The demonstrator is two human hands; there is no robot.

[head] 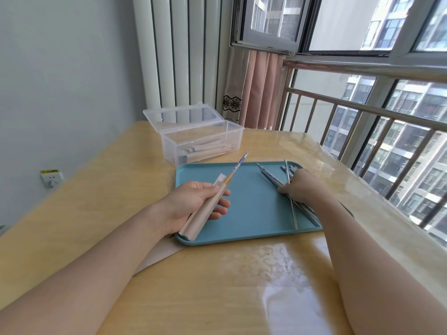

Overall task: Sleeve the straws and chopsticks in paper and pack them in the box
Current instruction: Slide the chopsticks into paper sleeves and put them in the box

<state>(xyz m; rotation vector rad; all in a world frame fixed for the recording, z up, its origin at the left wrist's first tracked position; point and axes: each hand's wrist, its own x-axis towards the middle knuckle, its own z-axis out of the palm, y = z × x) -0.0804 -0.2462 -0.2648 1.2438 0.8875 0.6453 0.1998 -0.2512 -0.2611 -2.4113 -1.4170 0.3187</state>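
My left hand (pixel 193 201) grips a paper sleeve (pixel 205 210) with one chopstick (pixel 238 165) in it, while my right hand (pixel 302 186) pinches loose chopsticks (pixel 271 176) on the tray's (pixel 242 228) right side.

A high-rise flat: curtain (pixel 260 90), radiator (pixel 179 52) and railed window (pixel 362 112) facing apartment blocks (pixel 411 146).

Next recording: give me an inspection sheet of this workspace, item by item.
Surface: glossy yellow wooden table, teal plastic tray on it.
Job's things: clear lidded plastic box, open, holding sleeved items; loose patterned chopsticks and metal straws on the tray's right side.
Clutter: paper sheet under the left forearm.
Hands: left hand grips a brown paper sleeve with one chopstick; right hand on the loose pile.
Cables: nothing seen.
Surroundings: window railing, pink curtain, wall socket.
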